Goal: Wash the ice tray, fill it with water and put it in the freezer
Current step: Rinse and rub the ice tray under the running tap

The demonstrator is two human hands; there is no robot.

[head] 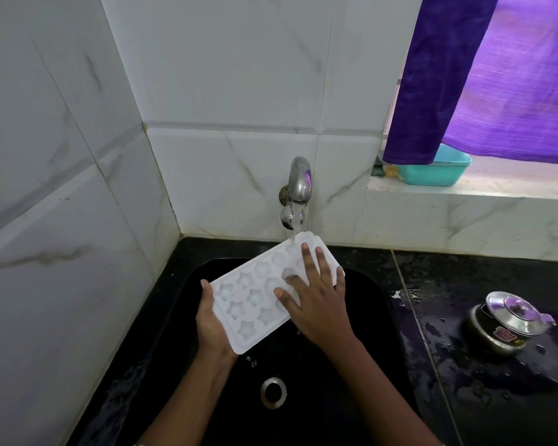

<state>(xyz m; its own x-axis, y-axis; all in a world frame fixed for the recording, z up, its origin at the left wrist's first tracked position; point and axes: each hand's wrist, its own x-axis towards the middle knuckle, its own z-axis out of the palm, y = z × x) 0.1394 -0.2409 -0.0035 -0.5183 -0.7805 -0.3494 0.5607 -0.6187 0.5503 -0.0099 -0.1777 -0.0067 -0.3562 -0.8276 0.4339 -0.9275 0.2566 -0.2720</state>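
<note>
Left fingers (206, 286) gripping ice tray (255, 296), right fingers (306, 256) spread flat on it, black sink (372, 336), wet counter (484, 403), white tiled walls (223, 75)

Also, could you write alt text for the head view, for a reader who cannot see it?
A person's left hand grips a white plastic ice tray under a running metal tap, over a black sink; the right hand lies flat on its moulds. A lidded steel pot stands nearby.
</note>
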